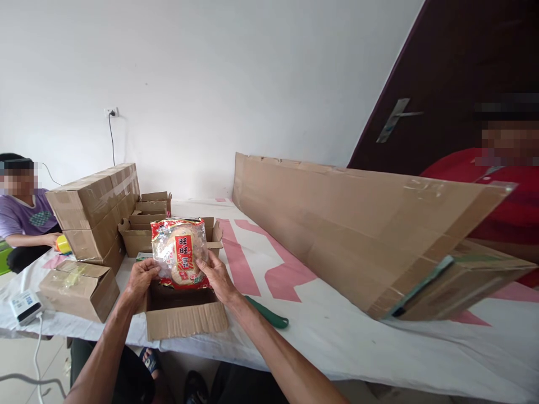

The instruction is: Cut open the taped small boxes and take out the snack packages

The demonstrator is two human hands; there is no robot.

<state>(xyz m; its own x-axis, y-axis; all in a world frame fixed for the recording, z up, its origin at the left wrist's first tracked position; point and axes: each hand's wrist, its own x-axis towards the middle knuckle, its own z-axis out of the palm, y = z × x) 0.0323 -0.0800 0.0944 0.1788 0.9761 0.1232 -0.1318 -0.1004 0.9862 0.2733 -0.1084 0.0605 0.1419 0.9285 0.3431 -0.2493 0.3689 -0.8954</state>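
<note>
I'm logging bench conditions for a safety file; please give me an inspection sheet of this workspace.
Surface: white cloth with pink shapes.
Job's things: snack packet, held over an open carton.
Clutter: green object beside the carton; stacked boxes; taped box; cardboard panel.
Hands: left hand and right hand grip the packet's opposite sides.
Cables: white cord at white device; black cord plugged into wall socket.
Surroundings: wall; dark door; person in purple; person in red.

Snack packet (172, 255): red front panel (183, 252) reads 旺旺, one character above the other; the smaller line beneath appears to begin with 雪, the rest blurred.
Packet's lower right corner: small lettering, too fine to read.
White device (26, 307): markings on top, illegible.
</note>
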